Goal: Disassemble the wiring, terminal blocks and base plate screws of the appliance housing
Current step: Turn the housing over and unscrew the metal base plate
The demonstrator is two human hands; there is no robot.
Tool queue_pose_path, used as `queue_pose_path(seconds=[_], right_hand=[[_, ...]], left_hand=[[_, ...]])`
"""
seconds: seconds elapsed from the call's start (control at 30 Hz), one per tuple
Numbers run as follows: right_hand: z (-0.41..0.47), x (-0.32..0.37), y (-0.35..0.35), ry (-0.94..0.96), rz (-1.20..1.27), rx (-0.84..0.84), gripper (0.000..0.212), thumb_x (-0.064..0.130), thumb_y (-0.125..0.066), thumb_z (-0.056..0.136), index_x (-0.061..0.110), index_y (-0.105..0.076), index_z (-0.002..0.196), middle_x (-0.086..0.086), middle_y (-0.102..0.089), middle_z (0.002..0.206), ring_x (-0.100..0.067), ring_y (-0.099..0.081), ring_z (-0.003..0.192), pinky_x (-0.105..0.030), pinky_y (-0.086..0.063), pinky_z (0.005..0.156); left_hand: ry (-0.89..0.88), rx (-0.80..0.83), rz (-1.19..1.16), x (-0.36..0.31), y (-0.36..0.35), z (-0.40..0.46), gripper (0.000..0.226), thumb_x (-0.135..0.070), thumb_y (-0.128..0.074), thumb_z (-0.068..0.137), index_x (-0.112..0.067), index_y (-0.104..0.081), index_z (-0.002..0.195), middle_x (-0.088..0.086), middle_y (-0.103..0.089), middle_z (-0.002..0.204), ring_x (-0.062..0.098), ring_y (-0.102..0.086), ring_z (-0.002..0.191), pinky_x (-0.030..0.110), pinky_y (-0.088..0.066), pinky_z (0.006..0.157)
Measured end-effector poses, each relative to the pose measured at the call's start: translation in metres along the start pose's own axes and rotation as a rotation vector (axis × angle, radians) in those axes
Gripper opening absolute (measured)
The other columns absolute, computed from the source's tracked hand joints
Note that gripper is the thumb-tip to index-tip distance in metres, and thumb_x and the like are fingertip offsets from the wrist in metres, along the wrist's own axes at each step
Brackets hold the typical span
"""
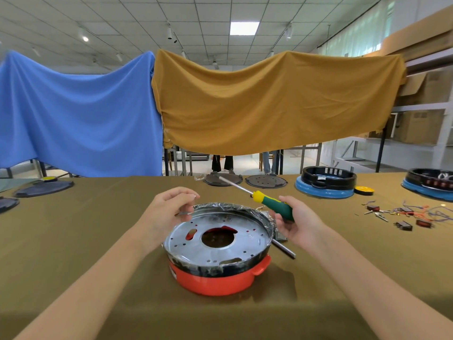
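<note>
Olive-brown cloth covers the table (73, 241), and blue and mustard sheets hang behind its far edge. Near the middle of the near edge sits the appliance housing (218, 251), a round red shell with a black band, open side up. Inside it lies the silver base plate (247, 239), pierced by small holes and a large central hole through which dark red shows.

The right hand (297, 223) grips the green-and-yellow handle of a screwdriver (266, 200); its long axis runs from the hand up and away to the left, the metal shaft pointing toward the far edge. The left hand (169, 209) hovers over the housing's far-left rim, fingers curled with thumb and forefinger close together, pinching a small thin metal piece (183, 213); I cannot tell what it is.

A metal bar (284, 249) lies just right of the housing. Toward the right edge lie loose wires and terminal blocks (402, 214). Two blue-and-black housings (326, 184) and two dark round plates (266, 180) stand along the far edge.
</note>
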State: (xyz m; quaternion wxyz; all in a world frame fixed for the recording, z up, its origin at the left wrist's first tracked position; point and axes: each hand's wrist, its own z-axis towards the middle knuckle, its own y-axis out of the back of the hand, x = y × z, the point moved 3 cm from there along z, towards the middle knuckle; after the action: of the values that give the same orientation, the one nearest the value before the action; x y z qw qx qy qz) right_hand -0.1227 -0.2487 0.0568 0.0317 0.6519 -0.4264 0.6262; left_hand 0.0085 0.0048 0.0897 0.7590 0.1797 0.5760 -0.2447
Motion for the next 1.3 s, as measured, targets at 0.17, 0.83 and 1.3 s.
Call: queue_pose_path(seconds=[0.17,0.83,1.3], right_hand=[[-0.022,-0.002,-0.023,-0.003,0.196,0.171,0.046,0.025,-0.079,0.083,-0.001,-0.062,0.117,-0.021,-0.067,0.110,-0.020,-0.073,0.073,-0.027,-0.060,0.061],[-0.076,-0.008,-0.067,0.891,-0.794,0.200,0.033,0.017,-0.085,0.077,0.027,-0.053,0.077,0.002,-0.068,0.081,-0.014,-0.064,0.074,-0.032,-0.056,0.071],[-0.032,0.016,-0.001,0.707,-1.122,-0.006,0.024,0.012,-0.077,0.084,0.017,-0.054,0.077,0.000,-0.070,0.079,-0.011,-0.066,0.073,-0.020,-0.046,0.061]], left_hand=[[0.049,0.053,-0.257,0.000,-0.019,-0.003,0.023,-0.001,-0.051,0.094,-0.007,-0.070,0.083,0.004,-0.057,0.071,0.015,-0.055,0.065,0.025,-0.050,0.059],[0.292,0.213,-0.341,0.007,-0.075,-0.019,0.015,-0.019,-0.060,0.092,-0.010,-0.071,0.096,0.006,-0.062,0.092,0.011,-0.058,0.066,0.020,-0.046,0.051],[-0.054,0.205,1.002,0.012,-0.063,-0.021,0.012,-0.032,-0.059,0.093,-0.028,-0.067,0.102,-0.015,-0.065,0.093,0.004,-0.060,0.084,0.020,-0.042,0.068]])
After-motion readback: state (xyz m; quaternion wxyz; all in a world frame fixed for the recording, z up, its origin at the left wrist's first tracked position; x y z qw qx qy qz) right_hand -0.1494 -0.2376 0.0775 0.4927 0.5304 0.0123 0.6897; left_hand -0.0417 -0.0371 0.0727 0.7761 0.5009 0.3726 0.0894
